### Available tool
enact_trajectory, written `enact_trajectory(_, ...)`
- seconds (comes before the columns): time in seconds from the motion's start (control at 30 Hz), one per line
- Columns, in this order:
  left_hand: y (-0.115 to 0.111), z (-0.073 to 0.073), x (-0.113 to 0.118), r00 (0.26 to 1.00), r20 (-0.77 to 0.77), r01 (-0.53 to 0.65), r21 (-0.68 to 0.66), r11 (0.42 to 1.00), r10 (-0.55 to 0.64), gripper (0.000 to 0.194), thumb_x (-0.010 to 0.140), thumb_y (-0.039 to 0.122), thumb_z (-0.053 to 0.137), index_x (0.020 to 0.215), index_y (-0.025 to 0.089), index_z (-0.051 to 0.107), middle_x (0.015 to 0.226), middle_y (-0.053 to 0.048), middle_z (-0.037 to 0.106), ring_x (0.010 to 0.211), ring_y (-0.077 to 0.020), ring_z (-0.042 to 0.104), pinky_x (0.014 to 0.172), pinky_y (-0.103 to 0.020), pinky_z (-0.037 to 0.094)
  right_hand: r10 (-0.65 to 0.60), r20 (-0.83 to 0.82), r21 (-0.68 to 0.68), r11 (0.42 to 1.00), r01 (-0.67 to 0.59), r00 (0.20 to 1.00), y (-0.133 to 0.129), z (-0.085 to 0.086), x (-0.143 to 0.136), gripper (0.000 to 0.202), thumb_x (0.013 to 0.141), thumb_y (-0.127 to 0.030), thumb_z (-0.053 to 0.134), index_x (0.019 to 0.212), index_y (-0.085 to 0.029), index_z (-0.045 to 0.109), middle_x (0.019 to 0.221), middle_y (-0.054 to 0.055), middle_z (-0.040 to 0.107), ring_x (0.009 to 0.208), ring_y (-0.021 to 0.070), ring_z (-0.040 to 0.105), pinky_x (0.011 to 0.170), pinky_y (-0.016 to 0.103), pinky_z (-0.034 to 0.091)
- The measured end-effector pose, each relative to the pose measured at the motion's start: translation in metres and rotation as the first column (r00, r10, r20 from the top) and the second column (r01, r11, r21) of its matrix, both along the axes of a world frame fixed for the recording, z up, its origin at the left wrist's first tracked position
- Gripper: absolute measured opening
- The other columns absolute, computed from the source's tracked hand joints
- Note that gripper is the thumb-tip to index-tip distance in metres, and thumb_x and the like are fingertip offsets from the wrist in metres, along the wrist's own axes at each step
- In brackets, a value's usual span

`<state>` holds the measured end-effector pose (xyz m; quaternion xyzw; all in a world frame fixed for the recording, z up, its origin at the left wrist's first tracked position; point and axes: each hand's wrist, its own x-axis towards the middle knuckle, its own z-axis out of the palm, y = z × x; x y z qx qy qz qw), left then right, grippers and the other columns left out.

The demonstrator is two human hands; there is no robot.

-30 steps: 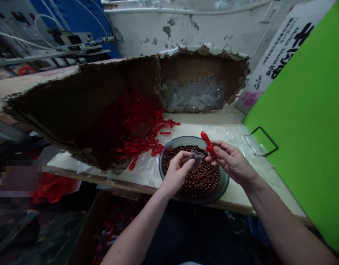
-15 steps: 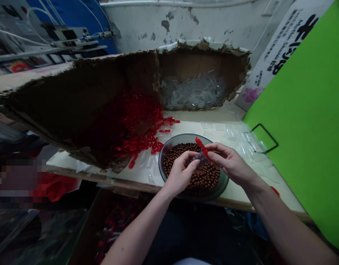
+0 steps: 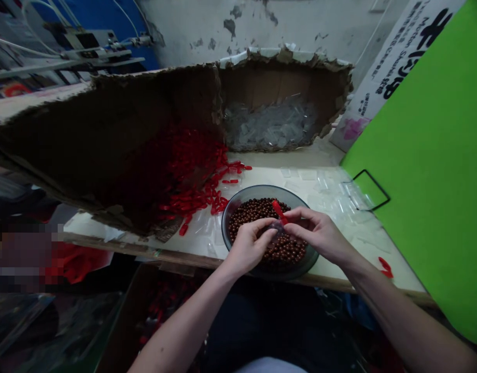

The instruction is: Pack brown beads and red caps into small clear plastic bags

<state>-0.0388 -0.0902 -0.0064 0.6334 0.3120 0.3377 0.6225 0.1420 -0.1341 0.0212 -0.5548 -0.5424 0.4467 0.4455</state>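
Over a bowl (image 3: 227, 228) of shiny brown balls (image 3: 246, 211), my two hands meet. Closed fingers of my left hand (image 3: 249, 242) grip a small clear plastic container (image 3: 278, 226), partly hidden by the fingertips. My right hand (image 3: 315, 231) pinches a red plastic cap (image 3: 278, 209), its one end sticking up and its lower end touching the clear container. Whether the cap is seated on the container I cannot tell.
A torn cardboard box (image 3: 153, 93) behind holds a heap of red caps (image 3: 192, 155) and clear plastic pieces (image 3: 269, 124). More clear pieces (image 3: 351, 197) lie on the table at right, near a green panel (image 3: 429, 171) and a loose red piece (image 3: 385, 267).
My right hand has moved slightly left and down, bringing the red cap lower against the clear container. The view has shifted a little.
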Motion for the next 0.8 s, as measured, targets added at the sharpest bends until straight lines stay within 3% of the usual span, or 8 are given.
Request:
enact_trajectory(0.2, 0.002, 0.001, 0.000, 0.999, 0.043, 0.003, -0.111, 0.994, 0.001, 0.031, 0.083, 0.034, 0.060, 0.107, 0.017, 0.067, 0.095, -0.006, 0.070, 0.078, -0.0164, 0.064, 0.066, -0.025, 0.053, -0.044, -0.031, -0.028, 0.999, 0.043, 0.999, -0.001, -0.006, -0.003, 0.032, 0.077, -0.040, 0.070, 0.102, -0.020, 0.065, 0.085, 0.002, 0.068, 0.062, 0.0125, 0.059, 0.060, 0.028, 0.050)
enact_trajectory(0.3, 0.004, 0.005, 0.001, 0.994, 0.097, 0.075, -0.220, 0.973, -0.055, 0.033, 0.081, 0.034, 0.063, 0.107, 0.015, 0.066, 0.092, -0.006, 0.070, 0.073, -0.0140, 0.065, 0.066, -0.024, 0.054, -0.043, -0.094, -0.081, 0.996, 0.036, 0.995, 0.005, 0.001, 0.003, 0.035, 0.075, -0.044, 0.071, 0.099, -0.019, 0.068, 0.079, 0.001, 0.067, 0.056, 0.0093, 0.055, 0.055, 0.024, 0.046)
enact_trajectory(0.4, 0.003, 0.007, 0.002, 0.983, 0.155, 0.144, -0.340, 0.929, -0.095, 0.034, 0.079, 0.035, 0.066, 0.105, 0.013, 0.065, 0.087, -0.006, 0.071, 0.065, -0.0121, 0.066, 0.061, -0.021, 0.053, -0.058, -0.161, -0.083, 0.996, 0.045, 0.985, 0.019, 0.009, 0.007, 0.039, 0.081, -0.052, 0.061, 0.097, -0.018, 0.071, 0.077, 0.003, 0.067, 0.053, 0.0072, 0.051, 0.049, 0.021, 0.039)
enact_trajectory(0.47, 0.001, 0.007, 0.004, 0.978, 0.188, 0.164, -0.410, 0.897, -0.092, 0.036, 0.076, 0.036, 0.068, 0.102, 0.011, 0.065, 0.084, -0.007, 0.071, 0.061, -0.0120, 0.066, 0.057, -0.020, 0.051, -0.052, -0.231, -0.075, 0.997, 0.036, 0.972, 0.031, 0.012, 0.005, 0.043, 0.085, -0.055, 0.055, 0.100, -0.019, 0.071, 0.088, 0.006, 0.069, 0.062, 0.0090, 0.056, 0.054, 0.022, 0.043)
enact_trajectory(0.57, -0.003, 0.006, 0.004, 0.976, 0.206, 0.164, -0.494, 0.854, -0.068, 0.039, 0.073, 0.036, 0.072, 0.099, 0.008, 0.064, 0.080, -0.009, 0.070, 0.058, -0.0123, 0.066, 0.055, -0.020, 0.051, 0.041, -0.330, -0.092, 0.993, -0.075, 0.943, 0.044, 0.014, -0.003, 0.041, 0.087, -0.053, 0.054, 0.102, -0.019, 0.070, 0.095, 0.007, 0.069, 0.077, 0.0121, 0.061, 0.069, 0.024, 0.047)
enact_trajectory(0.63, -0.004, 0.005, 0.003, 0.977, 0.208, 0.157, -0.528, 0.835, -0.052, 0.041, 0.070, 0.035, 0.074, 0.098, 0.007, 0.063, 0.080, -0.009, 0.070, 0.057, -0.0125, 0.066, 0.055, -0.021, 0.052, 0.064, -0.368, -0.061, 0.994, -0.093, 0.928, 0.047, 0.015, -0.007, 0.037, 0.087, -0.050, 0.056, 0.102, -0.020, 0.070, 0.091, 0.005, 0.068, 0.077, 0.0115, 0.060, 0.071, 0.024, 0.047)
enact_trajectory(0.8, -0.003, 0.003, 0.001, 0.970, 0.240, 0.166, -0.554, 0.816, -0.034, 0.039, 0.070, 0.033, 0.073, 0.098, 0.008, 0.060, 0.083, -0.011, 0.071, 0.059, -0.0141, 0.067, 0.056, -0.022, 0.053, -0.054, -0.315, 0.063, 0.995, 0.077, 0.947, 0.040, 0.019, -0.005, 0.031, 0.087, -0.046, 0.058, 0.097, -0.019, 0.068, 0.060, -0.003, 0.055, 0.055, 0.0082, 0.050, 0.056, 0.021, 0.041)
